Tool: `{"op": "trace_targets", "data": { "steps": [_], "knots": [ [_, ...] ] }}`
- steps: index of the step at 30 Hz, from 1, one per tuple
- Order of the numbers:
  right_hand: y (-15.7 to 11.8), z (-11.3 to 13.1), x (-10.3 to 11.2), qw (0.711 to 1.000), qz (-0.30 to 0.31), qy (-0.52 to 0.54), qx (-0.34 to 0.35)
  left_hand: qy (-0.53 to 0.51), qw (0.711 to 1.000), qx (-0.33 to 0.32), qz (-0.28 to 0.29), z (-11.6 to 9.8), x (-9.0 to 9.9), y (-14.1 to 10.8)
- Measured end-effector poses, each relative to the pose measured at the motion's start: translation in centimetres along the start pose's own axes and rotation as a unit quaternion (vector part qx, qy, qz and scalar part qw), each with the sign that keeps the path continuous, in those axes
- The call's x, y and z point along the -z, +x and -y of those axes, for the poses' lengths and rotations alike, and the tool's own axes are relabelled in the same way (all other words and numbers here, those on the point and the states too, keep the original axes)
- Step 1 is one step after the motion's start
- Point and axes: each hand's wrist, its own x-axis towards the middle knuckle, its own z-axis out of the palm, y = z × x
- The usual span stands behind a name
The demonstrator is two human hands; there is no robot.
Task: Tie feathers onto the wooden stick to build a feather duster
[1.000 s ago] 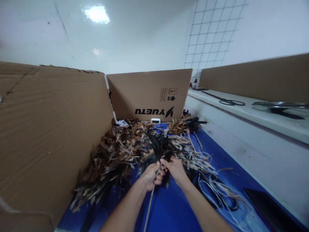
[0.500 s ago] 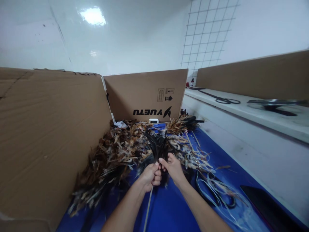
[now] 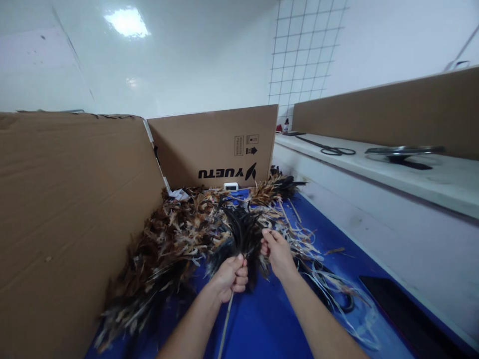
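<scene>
My left hand [image 3: 232, 277] is closed round the base of a bunch of black feathers [image 3: 244, 230], which fans upward from the fist. A thin pale stick [image 3: 226, 319] runs down below that fist. My right hand [image 3: 276, 249] is at the right side of the bunch, thumb and fingertips pinched together at its edge; what they hold, if anything, is too small to make out. Beyond and to the left spreads a large pile of brown and cream feathers [image 3: 179, 224].
Cardboard panels stand at left [image 3: 71, 214] and back [image 3: 209, 144]. Tangled pale strings [image 3: 333, 284] and a dark flat object [image 3: 404, 314] lie right on the blue table [image 3: 269, 329]. A white ledge [image 3: 359, 169] holds scissors [image 3: 337, 150].
My right hand has moved away from my left hand, to the right side of the black feathers. The whole view has shifted slightly. My left hand keeps its grip.
</scene>
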Motion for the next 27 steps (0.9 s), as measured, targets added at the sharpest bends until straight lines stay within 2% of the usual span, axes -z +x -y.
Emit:
{"op": "trace_targets", "data": {
  "steps": [2, 4, 6, 8, 11, 12, 14, 17, 19, 23, 27],
  "knots": [
    [-0.2, 0.7, 0.2, 0.997, -0.025, -0.049, 0.049, -0.007, 1.0, -0.009, -0.012, -0.2, 0.2, 0.0],
    [-0.9, 1.2, 0.2, 0.982, -0.026, -0.151, 0.106, -0.012, 0.999, -0.02, -0.03, -0.5, 0.3, 0.0],
    [-1.8, 1.5, -0.1, 0.953, 0.01, -0.265, 0.147, -0.013, 0.998, -0.033, -0.05, -0.8, 0.4, -0.1],
    [-2.7, 1.4, -0.7, 0.922, 0.066, -0.348, 0.153, -0.006, 0.997, -0.046, -0.064, -1.0, 0.3, -0.3],
    [-3.7, 0.7, -1.6, 0.895, 0.147, -0.4, 0.135, 0.017, 0.996, -0.06, -0.063, -1.2, -0.2, -0.6],
    [-3.9, 0.5, -1.9, 0.894, 0.166, -0.397, 0.122, 0.025, 0.996, -0.061, -0.058, -1.1, -0.5, -0.7],
    [-4.1, 0.0, -2.3, 0.912, 0.188, -0.357, 0.073, 0.038, 0.996, -0.06, -0.053, -0.9, -1.0, -0.9],
    [-4.2, -0.5, -2.5, 0.953, 0.204, -0.224, -0.026, 0.052, 0.996, -0.055, -0.054, -0.5, -1.7, -1.1],
    [-4.4, -0.6, -2.6, 0.966, 0.209, -0.138, -0.065, 0.059, 0.996, -0.051, -0.052, -0.3, -2.0, -1.1],
    [-4.9, -0.3, -2.8, 0.969, 0.217, -0.06, -0.105, 0.056, 0.996, -0.046, -0.046, -0.3, -2.2, -1.0],
    [-5.1, -0.1, -3.1, 0.97, 0.213, -0.055, -0.103, 0.024, 0.998, -0.041, -0.043, -0.2, -2.1, -0.8]
  ]
}}
